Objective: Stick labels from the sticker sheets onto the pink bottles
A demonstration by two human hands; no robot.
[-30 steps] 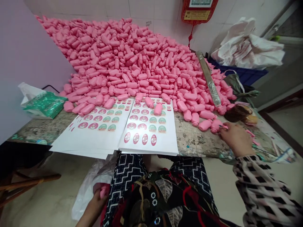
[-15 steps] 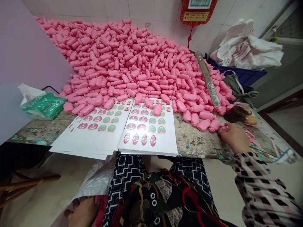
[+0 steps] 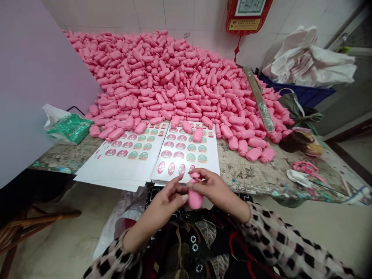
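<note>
A small pink plastic bottle (image 3: 195,199) is held over the table's front edge by my right hand (image 3: 216,190), whose thumb and fingers close round its neck. My left hand (image 3: 167,201) is just left of that bottle with thumb and fingers apart, the thumb tip close to the bottle's side; whether it touches is unclear. Beyond my hands lies a stack of sticker sheets (image 3: 174,176) with pink and green labels. Another stack of sheets (image 3: 116,172) lies to its left. A few pink bottles, one being a bottle (image 3: 198,135) lying apart, rest on the sheets' far ends.
A large heap of pink bottles (image 3: 162,81) covers the back of the worn table (image 3: 247,178). A wrapped bar (image 3: 260,100) leans on the heap. Pink scraps (image 3: 308,168) lie at right, a green-and-white packet (image 3: 68,126) at left. A blue crate (image 3: 312,95) stands at the back right.
My right hand has come from the table's right side to the middle with a pink bottle. My left hand has risen from my lap to beside it. The view has shifted slightly.
</note>
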